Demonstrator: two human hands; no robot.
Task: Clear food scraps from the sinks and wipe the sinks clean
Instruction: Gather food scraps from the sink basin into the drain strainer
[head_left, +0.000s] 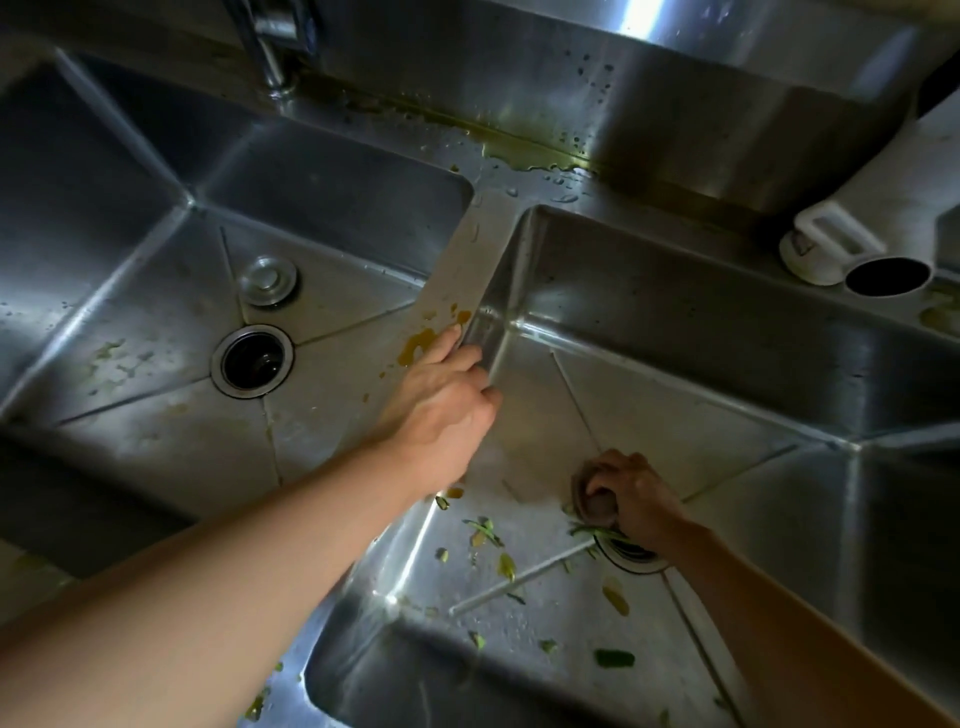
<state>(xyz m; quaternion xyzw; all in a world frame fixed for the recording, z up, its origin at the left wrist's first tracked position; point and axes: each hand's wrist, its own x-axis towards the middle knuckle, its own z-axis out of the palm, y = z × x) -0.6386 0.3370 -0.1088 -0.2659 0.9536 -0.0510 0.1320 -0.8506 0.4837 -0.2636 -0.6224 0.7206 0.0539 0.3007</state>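
Green and yellow food scraps (506, 566), thin peelings and soft shreds, lie scattered over the wet floor of the right sink (675, 322), a square stainless-steel basin with pressed diagonal creases running to its drain (631, 561). At that drain the right hand (636, 499) is curled tightly around a crumpled brownish cloth (589, 501), pressing it to the steel just beside a few stringy green scraps at the drain's rim. The left hand (447, 400) rests on the flat steel divider (467, 260) between the two basins, its fingers bent over the divider's edge into the right sink, gripping it next to smears of orange-brown sauce (421, 340). The left sink (130, 218), equally dull and streaked, holds an open round drain (252, 361) with a loose metal stopper (267, 280) lying near it and faint greenish residue on its floor. Behind the basins, yellowish liquid (519, 150) pools along the back ledge below a spattered steel splashback (623, 93), and the base of a faucet (275, 57) rises at upper left. A white plastic jug (872, 208) lies on its side at the right, mouth open toward the camera; no writing can be read.
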